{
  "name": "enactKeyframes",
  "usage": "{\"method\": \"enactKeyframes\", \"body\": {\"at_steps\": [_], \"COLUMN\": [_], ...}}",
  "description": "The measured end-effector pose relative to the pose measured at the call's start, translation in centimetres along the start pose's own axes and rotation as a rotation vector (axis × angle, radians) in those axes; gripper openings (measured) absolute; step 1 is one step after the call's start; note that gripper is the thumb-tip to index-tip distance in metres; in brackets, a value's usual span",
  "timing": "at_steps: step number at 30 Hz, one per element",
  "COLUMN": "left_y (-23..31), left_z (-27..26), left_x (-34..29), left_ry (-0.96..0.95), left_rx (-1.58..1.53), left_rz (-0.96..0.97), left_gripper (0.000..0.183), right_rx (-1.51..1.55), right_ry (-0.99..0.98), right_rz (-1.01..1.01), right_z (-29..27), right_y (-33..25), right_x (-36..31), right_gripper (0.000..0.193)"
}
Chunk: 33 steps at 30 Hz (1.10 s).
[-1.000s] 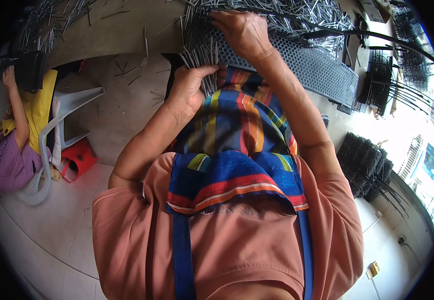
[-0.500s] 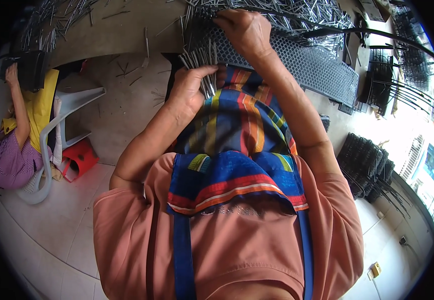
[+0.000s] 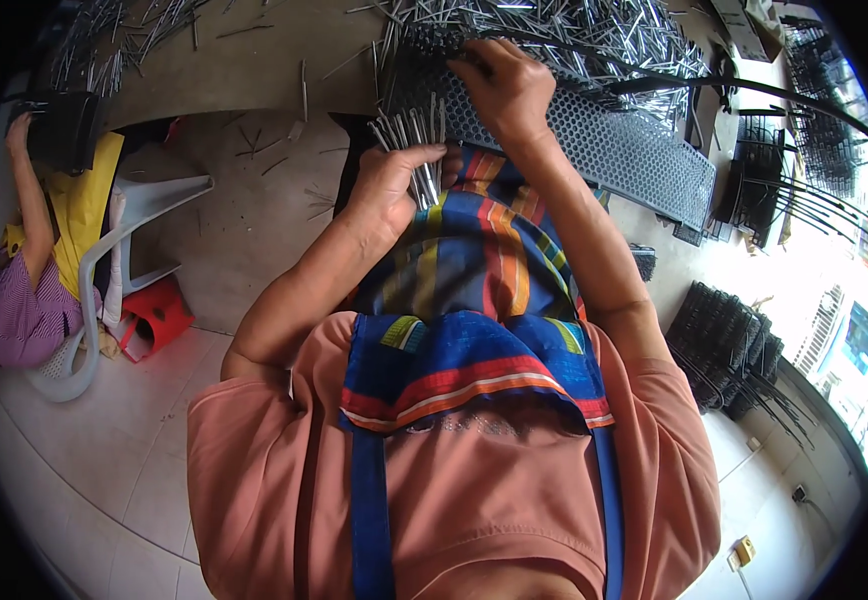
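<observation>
I see my left hand (image 3: 386, 185) clamped around a bundle of thin metal pins (image 3: 416, 140), their long axes upright, tips fanning toward the bench. My right hand (image 3: 506, 85) presses curled fingers onto the dark perforated panel (image 3: 614, 145), a long honeycomb strip lying along the bench's near edge. Beyond it, loose shiny pins (image 3: 594, 40) are heaped on the bench (image 3: 244, 70).

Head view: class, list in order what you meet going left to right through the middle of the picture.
Seated co-worker in yellow → white plastic chair → left hand holding a bundle of metal pins → right hand → black perforated panel → stacked black grids.
</observation>
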State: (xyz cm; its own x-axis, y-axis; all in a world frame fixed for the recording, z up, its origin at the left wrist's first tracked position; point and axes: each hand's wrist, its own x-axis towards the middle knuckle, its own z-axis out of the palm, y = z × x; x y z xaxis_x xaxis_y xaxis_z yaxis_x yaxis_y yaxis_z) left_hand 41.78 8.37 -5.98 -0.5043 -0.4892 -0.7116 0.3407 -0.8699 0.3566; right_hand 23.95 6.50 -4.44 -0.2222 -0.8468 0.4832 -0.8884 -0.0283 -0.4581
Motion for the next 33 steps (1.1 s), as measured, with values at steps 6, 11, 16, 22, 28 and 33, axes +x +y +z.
{"method": "enactKeyframes", "body": {"at_steps": [6,11,16,22,28,33], "left_y": [-0.1,-0.8,-1.7,-3.5,-2.7,-2.0], "left_z": [1.2,1.4,-0.4,-1.9,-1.4,0.2], "left_x": [-0.8,-1.6,-1.9,-1.8,-2.4,-2.5], "left_ry": [-0.040,-0.092,-0.016,-0.059,-0.017,0.013], "left_rx": [-0.021,0.194,0.281,0.352,0.395,0.235], "left_rz": [0.043,0.078,0.001,0.001,0.090,0.111], "left_gripper": [0.018,0.020,0.017,0.016,0.019,0.012], "right_rx": [0.731,0.838,0.897,0.743,0.562,0.346], "right_ry": [-0.512,-0.611,-0.222,0.248,0.133,0.002], "right_rz": [0.607,0.884,0.837,0.292,0.161,-0.069], "right_z": [-2.8,-3.2,-3.7,-1.5,-1.5,-1.9], "right_y": [-1.3,-1.1,-0.7,1.7,1.6,0.1], "right_x": [-2.9,-4.4,-3.5,-1.0,-1.9,-4.5], "right_gripper": [0.021,0.009,0.008,0.009,0.012,0.018]}}
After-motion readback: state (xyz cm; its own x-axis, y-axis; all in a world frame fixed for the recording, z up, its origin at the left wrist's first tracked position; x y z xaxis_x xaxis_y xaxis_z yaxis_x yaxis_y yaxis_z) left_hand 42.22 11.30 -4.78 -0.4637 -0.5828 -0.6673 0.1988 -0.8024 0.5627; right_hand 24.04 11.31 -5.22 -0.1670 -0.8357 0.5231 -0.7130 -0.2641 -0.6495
